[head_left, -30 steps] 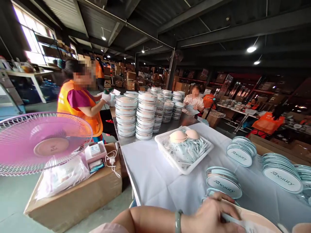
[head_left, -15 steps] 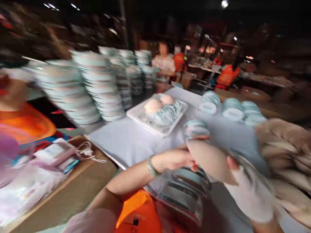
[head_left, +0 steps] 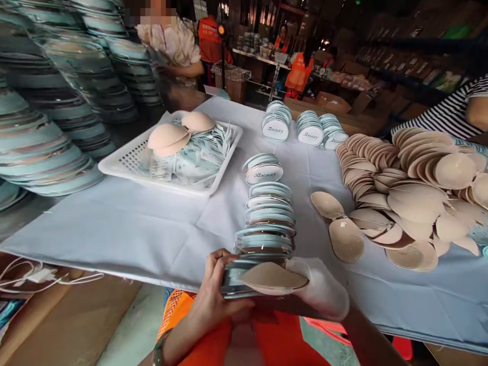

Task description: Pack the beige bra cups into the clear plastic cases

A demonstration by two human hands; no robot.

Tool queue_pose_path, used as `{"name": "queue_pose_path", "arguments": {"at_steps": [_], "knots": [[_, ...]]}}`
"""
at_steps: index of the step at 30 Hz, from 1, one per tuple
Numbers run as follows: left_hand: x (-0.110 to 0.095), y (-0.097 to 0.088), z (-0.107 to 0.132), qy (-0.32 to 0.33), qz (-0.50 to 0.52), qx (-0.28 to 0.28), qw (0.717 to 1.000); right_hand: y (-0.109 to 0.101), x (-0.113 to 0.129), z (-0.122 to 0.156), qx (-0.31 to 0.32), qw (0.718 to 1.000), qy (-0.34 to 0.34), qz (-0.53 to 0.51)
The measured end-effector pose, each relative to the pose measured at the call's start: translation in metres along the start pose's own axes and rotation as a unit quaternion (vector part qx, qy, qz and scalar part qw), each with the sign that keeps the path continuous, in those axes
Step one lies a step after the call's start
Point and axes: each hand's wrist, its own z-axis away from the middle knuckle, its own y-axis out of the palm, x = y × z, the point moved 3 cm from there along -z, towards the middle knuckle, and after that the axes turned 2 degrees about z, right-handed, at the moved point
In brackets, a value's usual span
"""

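Observation:
My left hand [head_left: 215,292] is bare and closed round the left side of a clear plastic case [head_left: 231,278] at the near end of the row. In my white-gloved right hand [head_left: 324,288] is a beige bra cup [head_left: 272,278], pinched at its right end. The cup lies against the open front of that case, partly covering it; whether it is inside I cannot tell. Beyond my hands runs a row of round pale-blue cases [head_left: 269,213], some with a "beauty" label. To the right, a beige stick-on bra [head_left: 346,239] rests on the cloth beside a large pile of bra cups [head_left: 415,201].
A white plastic basket [head_left: 125,161] holds paper cards and two beige cups. Tall stacks of blue cases [head_left: 46,157] stand at left. More labelled cases [head_left: 275,131] are at the far edge. Across the table stands a person [head_left: 171,46]; a striped sleeve [head_left: 438,109] shows at right.
My view has swung right and down. The left hand has gone from touching the bra cup to gripping a case, and the right hand has brought the cup to that case.

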Motion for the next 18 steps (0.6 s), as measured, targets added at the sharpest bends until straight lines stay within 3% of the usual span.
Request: {"name": "queue_pose_path", "arguments": {"at_steps": [1,3,5,7,9,12,16,18], "knots": [[0.000,0.002,-0.001,0.005,0.000,0.006,1.000,-0.001,0.013,-0.004,0.071,0.996,-0.017,0.047],[-0.003,0.005,-0.003,0.021,0.007,0.034,0.999,-0.001,0.033,-0.009,0.145,0.970,-0.039,0.190],[-0.008,0.007,-0.001,0.039,0.006,0.058,0.998,0.006,0.043,-0.013,0.171,0.917,-0.049,0.357],[-0.011,0.008,0.001,0.051,-0.010,0.052,0.997,0.017,0.046,-0.015,0.169,0.879,-0.060,0.442],[-0.012,0.008,0.004,0.056,-0.031,0.033,0.997,0.026,0.044,-0.014,0.150,0.881,-0.081,0.441],[-0.011,0.011,0.006,0.053,-0.055,0.028,0.997,0.028,0.037,-0.005,0.175,0.895,-0.106,0.397],[-0.013,0.017,0.004,0.050,-0.096,0.008,0.994,0.014,0.025,-0.001,0.155,0.889,-0.077,0.424],[-0.016,0.016,0.003,0.047,-0.137,-0.008,0.989,0.003,0.014,-0.007,0.146,0.902,-0.108,0.391]]}}
